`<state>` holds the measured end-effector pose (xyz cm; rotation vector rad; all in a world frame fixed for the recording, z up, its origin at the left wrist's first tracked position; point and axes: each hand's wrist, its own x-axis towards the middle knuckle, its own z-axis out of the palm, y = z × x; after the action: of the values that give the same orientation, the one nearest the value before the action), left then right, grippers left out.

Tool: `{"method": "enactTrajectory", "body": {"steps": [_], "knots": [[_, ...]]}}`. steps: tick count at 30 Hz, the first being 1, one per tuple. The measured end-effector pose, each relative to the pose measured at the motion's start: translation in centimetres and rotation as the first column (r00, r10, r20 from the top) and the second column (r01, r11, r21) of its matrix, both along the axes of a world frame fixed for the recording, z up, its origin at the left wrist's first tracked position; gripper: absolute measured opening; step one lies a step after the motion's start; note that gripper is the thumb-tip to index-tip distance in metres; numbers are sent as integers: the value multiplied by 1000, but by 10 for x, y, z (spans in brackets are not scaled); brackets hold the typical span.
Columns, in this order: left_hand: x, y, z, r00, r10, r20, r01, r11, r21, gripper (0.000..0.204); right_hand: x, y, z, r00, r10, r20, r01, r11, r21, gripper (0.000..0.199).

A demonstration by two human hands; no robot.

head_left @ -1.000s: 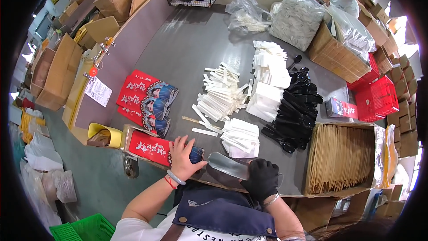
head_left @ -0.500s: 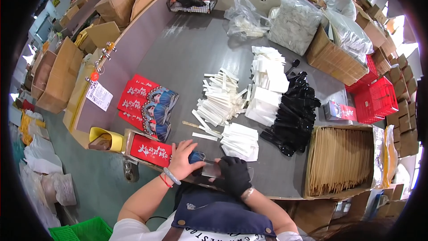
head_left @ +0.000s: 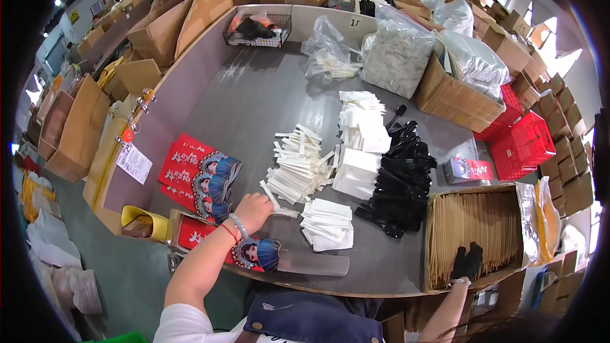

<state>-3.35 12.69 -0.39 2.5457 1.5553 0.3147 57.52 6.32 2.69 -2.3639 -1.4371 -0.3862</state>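
While the gloved right hand [head_left: 467,262] is sinking half-hidden, grip unclear, among brown sleeves [head_left: 473,228], the left hand [head_left: 254,209] is pinching a white strip [head_left: 270,194] on the grey tabletop [head_left: 254,101].

Flat red packages [head_left: 198,174] with a painted face and blue fan print lie fanned at the left of the grey desk [head_left: 254,98], and one more red package [head_left: 225,244] lies at the near edge. A small red carton [head_left: 469,169] sits right of the black spoons. A white paper label [head_left: 133,163] hangs on the desk's left side wall. Clear plastic bags [head_left: 400,57] of white pieces stand at the far end
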Motion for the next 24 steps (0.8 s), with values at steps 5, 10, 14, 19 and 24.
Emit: {"method": "enactTrajectory", "body": {"steps": [5, 10, 14, 19, 24], "knots": [[43, 21, 19, 938, -2, 347, 13, 1000, -28, 6, 3, 15, 9, 990, -142, 4, 128, 874, -470, 27], [91, 51, -8, 949, -143, 280, 179, 978, -107, 13, -15, 19, 14, 999, -26, -22, 17, 940, -341, 22], [104, 61, -9, 989, -62, 135, 89, 975, -205, 31, -8, 24, 9, 991, -137, 11, 132, 925, -358, 26], [108, 71, 2, 1000, -19, -21, 10, 927, -376, 35, -8, 24, 12, 987, -160, -34, 136, 919, -371, 30], [108, 77, -3, 999, -6, 48, 26, 911, -411, 37, 15, 12, -5, 983, -178, -34, 161, 943, -290, 33]]}}
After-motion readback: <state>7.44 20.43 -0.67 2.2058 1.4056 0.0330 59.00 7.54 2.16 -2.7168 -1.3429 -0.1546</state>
